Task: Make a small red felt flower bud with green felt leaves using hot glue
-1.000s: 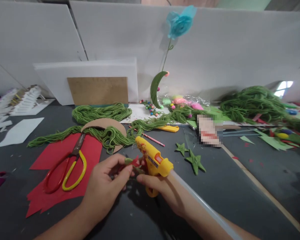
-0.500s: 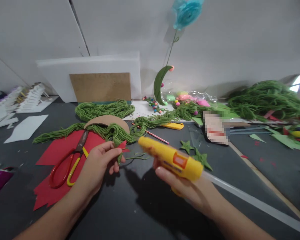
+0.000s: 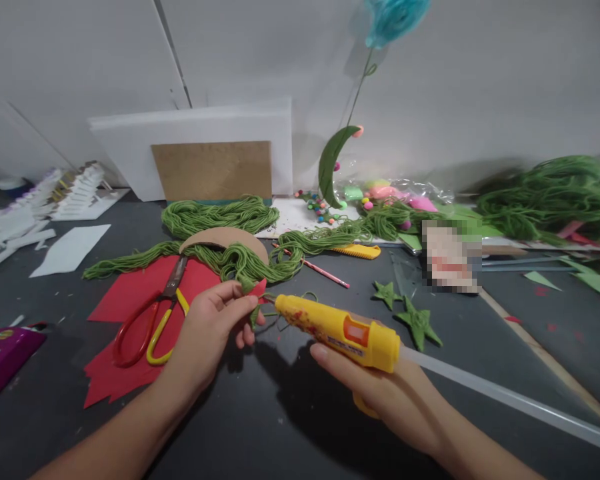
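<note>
My left hand [image 3: 207,333] pinches a small red and green felt piece [image 3: 254,293] with thin green strands hanging from it. My right hand [image 3: 390,397] grips a yellow hot glue gun [image 3: 343,330], a clear glue stick [image 3: 505,400] trailing from its back. The gun's nozzle points left and sits just right of the felt piece, almost touching it. Both hands hover over the dark table [image 3: 290,427].
Red-and-yellow scissors [image 3: 153,317] lie on red paper [image 3: 130,300] to the left. Green yarn [image 3: 220,217] drapes over a cardboard arc [image 3: 225,237]. Green felt stars [image 3: 410,317], a yellow comb [image 3: 357,251], a pink pencil [image 3: 325,272] and white boards [image 3: 195,147] lie behind.
The glue gun swung from upright to level, then its nozzle came back toward the felt piece. My left hand lifted the piece slightly up and away. The view shifted left.
</note>
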Action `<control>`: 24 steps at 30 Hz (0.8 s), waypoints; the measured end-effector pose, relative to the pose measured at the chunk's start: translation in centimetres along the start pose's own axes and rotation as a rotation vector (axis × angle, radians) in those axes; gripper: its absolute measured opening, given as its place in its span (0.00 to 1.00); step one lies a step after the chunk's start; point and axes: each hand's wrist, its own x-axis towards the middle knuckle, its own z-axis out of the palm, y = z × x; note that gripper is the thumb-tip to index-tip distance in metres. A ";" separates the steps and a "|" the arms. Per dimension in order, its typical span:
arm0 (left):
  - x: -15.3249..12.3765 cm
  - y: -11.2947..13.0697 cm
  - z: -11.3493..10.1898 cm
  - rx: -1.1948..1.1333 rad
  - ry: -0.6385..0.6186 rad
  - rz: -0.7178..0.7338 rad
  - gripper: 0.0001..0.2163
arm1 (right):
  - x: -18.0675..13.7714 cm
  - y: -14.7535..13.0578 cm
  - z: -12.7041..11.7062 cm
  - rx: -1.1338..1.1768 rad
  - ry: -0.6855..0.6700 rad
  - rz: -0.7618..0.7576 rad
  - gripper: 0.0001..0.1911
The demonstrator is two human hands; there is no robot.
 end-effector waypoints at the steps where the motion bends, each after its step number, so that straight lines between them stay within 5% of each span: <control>1: 0.0 0.0 0.0 0.001 -0.004 -0.001 0.07 | 0.0 0.0 0.0 -0.006 0.000 0.005 0.12; 13: 0.0 -0.1 -0.1 -0.010 0.013 0.003 0.06 | 0.1 0.7 0.0 0.008 0.027 0.011 0.11; 20: 0.8 0.3 -0.9 -0.144 0.089 -0.022 0.07 | 1.2 1.7 -1.3 -0.546 0.014 -0.190 0.07; 24: 1.8 0.4 -2.0 -0.250 0.210 0.068 0.06 | 2.0 2.8 -1.7 -0.806 -0.032 -0.153 0.02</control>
